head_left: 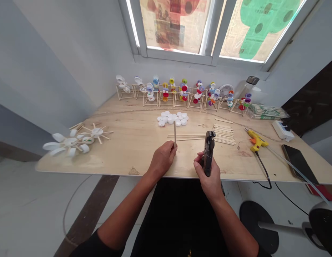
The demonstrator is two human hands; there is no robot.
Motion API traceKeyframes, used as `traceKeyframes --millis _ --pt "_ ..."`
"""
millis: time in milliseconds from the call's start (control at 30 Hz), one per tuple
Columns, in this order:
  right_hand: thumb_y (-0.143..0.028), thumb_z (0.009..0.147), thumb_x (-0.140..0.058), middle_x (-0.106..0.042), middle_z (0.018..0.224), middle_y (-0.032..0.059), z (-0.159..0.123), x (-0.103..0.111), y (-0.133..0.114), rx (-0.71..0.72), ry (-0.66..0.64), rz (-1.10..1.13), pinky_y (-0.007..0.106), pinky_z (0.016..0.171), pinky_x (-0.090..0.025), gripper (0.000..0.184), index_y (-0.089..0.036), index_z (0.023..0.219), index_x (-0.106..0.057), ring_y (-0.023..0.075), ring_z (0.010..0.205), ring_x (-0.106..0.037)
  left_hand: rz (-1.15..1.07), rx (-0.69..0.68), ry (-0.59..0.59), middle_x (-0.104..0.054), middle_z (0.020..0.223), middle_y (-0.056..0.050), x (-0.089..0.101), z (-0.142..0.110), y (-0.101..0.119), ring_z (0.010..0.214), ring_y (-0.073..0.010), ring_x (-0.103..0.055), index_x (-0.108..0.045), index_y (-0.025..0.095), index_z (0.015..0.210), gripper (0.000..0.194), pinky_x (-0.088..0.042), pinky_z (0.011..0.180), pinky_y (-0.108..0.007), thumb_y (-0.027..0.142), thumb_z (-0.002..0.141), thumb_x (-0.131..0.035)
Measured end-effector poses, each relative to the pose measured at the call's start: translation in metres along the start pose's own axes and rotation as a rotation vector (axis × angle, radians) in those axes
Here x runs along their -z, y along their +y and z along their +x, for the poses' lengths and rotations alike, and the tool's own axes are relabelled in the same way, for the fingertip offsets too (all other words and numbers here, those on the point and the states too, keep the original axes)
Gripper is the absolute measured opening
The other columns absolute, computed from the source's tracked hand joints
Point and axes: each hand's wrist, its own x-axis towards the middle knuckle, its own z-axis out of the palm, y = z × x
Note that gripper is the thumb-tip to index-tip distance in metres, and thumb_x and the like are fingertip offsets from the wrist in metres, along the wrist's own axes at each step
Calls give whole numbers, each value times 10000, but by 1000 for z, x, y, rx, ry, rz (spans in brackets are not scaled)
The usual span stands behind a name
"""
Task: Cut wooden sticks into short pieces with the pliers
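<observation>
My left hand (pixel 162 159) grips a thin wooden stick (pixel 175 134) that stands upright above the table's front edge. My right hand (pixel 208 175) is shut around the handles of dark metal pliers (pixel 209 151), whose jaws point up. The hands are close together, and the stick and the pliers stand apart. Just beyond them, several long wooden sticks (pixel 186 136) lie flat on the plywood table (pixel 134 157), next to a pile of shorter craft sticks (pixel 223 134).
White bottle caps (pixel 171 119) lie mid-table. A cap-and-stick wheel (pixel 75 141) sits at left. Cap-and-stick models (pixel 182 93) line the back edge. At right are a yellow hot glue gun (pixel 257 140), a power strip (pixel 283 130) and a phone (pixel 299 164). A stool (pixel 258 225) stands below.
</observation>
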Motion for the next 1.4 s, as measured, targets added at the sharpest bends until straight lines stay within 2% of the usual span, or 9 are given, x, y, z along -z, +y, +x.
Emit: traceKeyframes --millis 367,867,1233,1400 --pt "-263 777 -533 -578 802 24 -1 2 3 -21 -10 17 285 658 -461 211 -197 976 -518 161 724 -558 31 -29 -9 -555 710 -16 -3 -2 -1 635 -147 -522 -453 197 716 111 -380 578 -251 197 810 -394" --pt "-263 776 -544 -577 820 27 -2 1 4 -13 -29 -7 295 688 -455 222 -196 986 -513 170 761 -563 10 5 18 -573 719 -23 -5 -4 -2 643 -151 -537 -479 193 721 120 -386 594 -253 176 809 -399" --pt "-265 776 -543 -573 805 21 -1 0 1 -17 -53 -40 283 682 -447 225 -192 987 -517 161 738 -551 87 44 -34 -573 683 -18 -3 -3 2 628 -153 -544 -472 193 713 143 -366 584 -242 177 826 -386" --pt "-272 774 -536 -573 792 12 1 3 -2 -32 -108 -82 264 662 -446 229 -191 987 -516 151 716 -553 129 44 -81 -591 728 -23 0 -1 4 656 -149 -555 -475 186 737 141 -370 588 -235 174 838 -376"
